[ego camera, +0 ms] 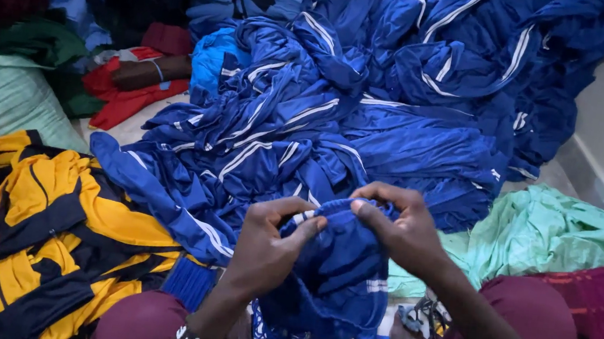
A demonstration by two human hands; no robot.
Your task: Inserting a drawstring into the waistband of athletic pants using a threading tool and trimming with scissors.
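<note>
Head view: left hand (264, 244), right hand (404, 229) both pinching glossy, crumpled blue garment (336, 270).

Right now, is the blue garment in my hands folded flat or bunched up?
Bunched up: the blue garment hangs crumpled between the left hand and right hand, both pinching its edge.

The blue garment (336, 270) I hold has white stripes and is bunched up. It hangs crumpled over my lap, its top edge pinched between my fingers
</note>
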